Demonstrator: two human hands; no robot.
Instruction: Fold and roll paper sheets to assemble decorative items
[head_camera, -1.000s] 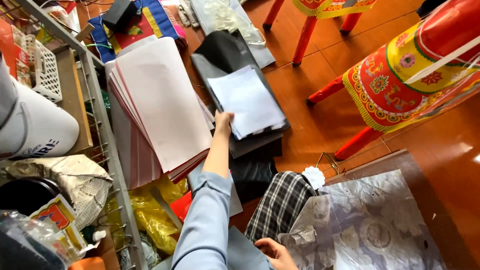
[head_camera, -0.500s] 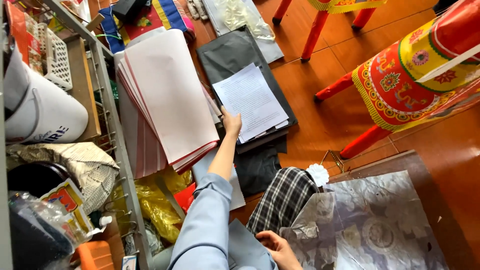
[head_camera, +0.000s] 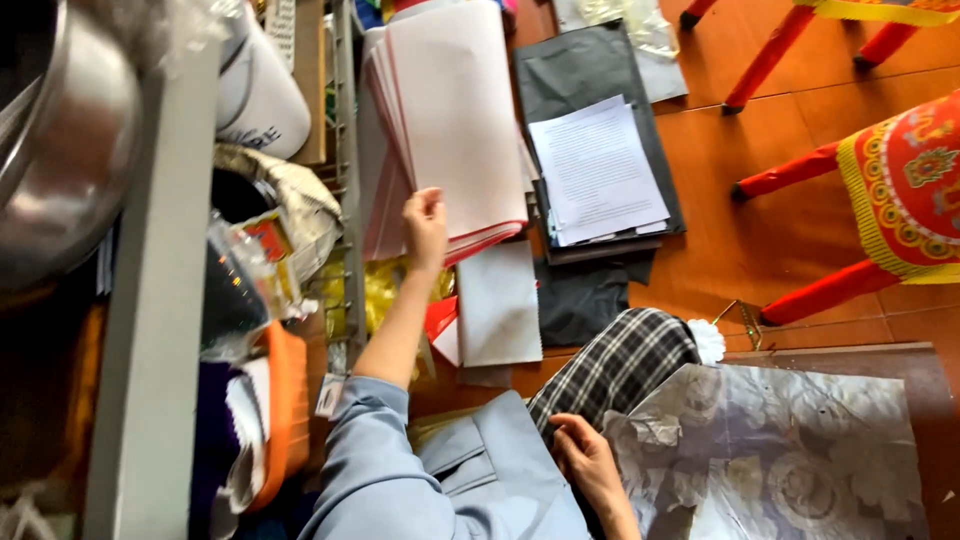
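The left hand (head_camera: 426, 228) has its fingers curled on the pink-edged paper stack (head_camera: 455, 120) (long axis toward 12 o'clock); the right hand (head_camera: 590, 462) rests released on silver foil paper (head_camera: 790, 460).

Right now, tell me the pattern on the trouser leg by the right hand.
Black-and-white plaid on the trouser leg, clearest in the head view.

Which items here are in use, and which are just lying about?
In use:
left hand on pink paper stack
right hand on silver sheet

Lying about:
printed pages
grey folder
red stool
metal bowl
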